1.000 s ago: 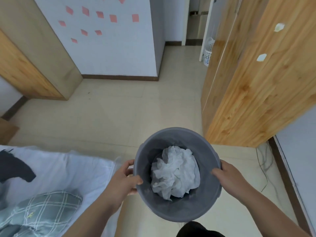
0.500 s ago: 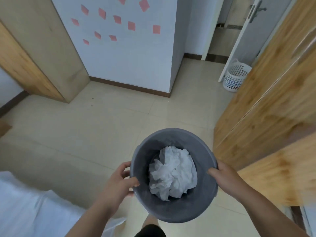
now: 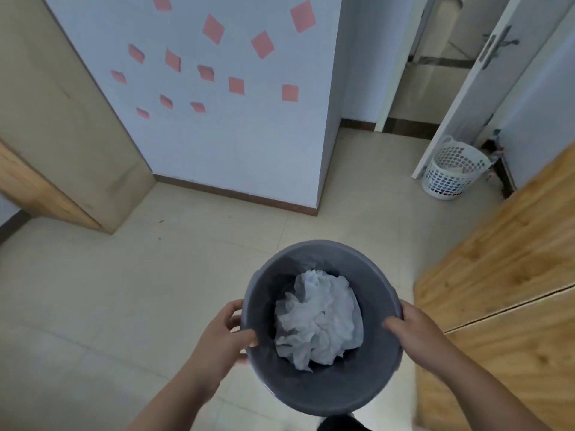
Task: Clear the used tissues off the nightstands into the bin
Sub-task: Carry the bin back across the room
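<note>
The grey bin [image 3: 322, 381] is held off the floor, its rim pinched by the fingers of the left hand [image 3: 225, 332] and right hand [image 3: 415, 329]. The crumpled tissues [image 3: 319, 321] lie inside the bin; a tilt could spill them.

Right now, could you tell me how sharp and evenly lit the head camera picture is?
Head view: soft daylight, no harsh glare; wide-angle bending curves the wooden wardrobe and door edges; the left hand and right hand on the grey bin are slightly motion-blurred; the crumpled tissues inside look washed out, with few folds readable.
</note>
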